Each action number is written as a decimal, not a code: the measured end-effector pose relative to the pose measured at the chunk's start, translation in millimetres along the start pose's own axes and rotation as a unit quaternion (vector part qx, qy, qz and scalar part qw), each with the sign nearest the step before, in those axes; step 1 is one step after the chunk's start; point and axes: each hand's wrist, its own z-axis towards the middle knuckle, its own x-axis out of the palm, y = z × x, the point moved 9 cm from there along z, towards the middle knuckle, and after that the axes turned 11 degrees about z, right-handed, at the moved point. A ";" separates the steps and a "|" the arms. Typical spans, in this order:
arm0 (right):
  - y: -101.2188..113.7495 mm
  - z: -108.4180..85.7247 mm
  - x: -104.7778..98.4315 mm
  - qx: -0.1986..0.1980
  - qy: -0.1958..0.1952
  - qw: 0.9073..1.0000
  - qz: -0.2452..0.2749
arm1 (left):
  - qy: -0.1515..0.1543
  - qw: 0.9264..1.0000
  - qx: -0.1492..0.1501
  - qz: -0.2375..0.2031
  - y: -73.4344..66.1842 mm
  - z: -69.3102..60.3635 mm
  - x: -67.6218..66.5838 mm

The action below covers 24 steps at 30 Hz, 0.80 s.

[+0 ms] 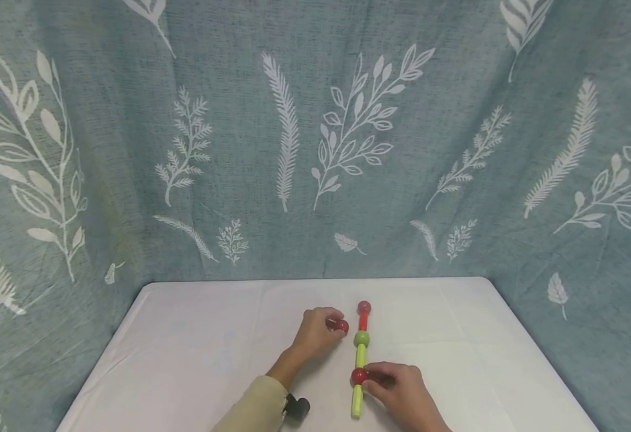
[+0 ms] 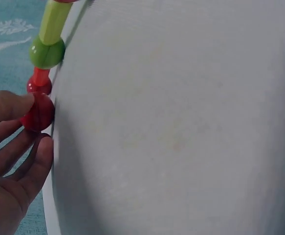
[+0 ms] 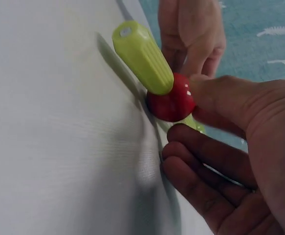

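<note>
My left hand (image 1: pixel 315 331) pinches a red ball (image 1: pixel 342 326) between thumb and fingers, just left of a straight chain of sticks and balls on the table. From far to near, the chain has a red ball (image 1: pixel 364 306), a red stick (image 1: pixel 363 321), a green ball (image 1: pixel 361 338), a yellow-green stick (image 1: pixel 361 355), another red ball (image 1: pixel 359 376) and a second yellow-green stick (image 1: pixel 357 402). With thumb and fingertips, my right hand (image 1: pixel 403 391) grips the chain's nearer red ball. A grey disc shows in that stick's free end (image 3: pixel 126 32) in the right wrist view.
A white cloth covers the table (image 1: pixel 197 336). Blue-green curtains (image 1: pixel 305 138) with white leaf prints hang behind it and along both sides. A black wrist device (image 1: pixel 297 408) sits at my left sleeve (image 1: pixel 253 406).
</note>
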 end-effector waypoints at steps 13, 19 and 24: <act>-10.2 -15.3 0.5 0.123 -0.025 0.992 -0.014 | -0.027 0.999 -0.016 0.001 -1.4 -20.9 -10.3; -9.1 -17.0 8.3 0.158 -0.017 0.987 -0.018 | 0.000 1.000 -0.024 -0.007 -5.8 -45.1 -21.8; -6.2 -16.5 12.1 0.160 -0.015 0.987 -0.022 | 0.048 0.998 -0.045 -0.012 -7.7 -75.3 -24.3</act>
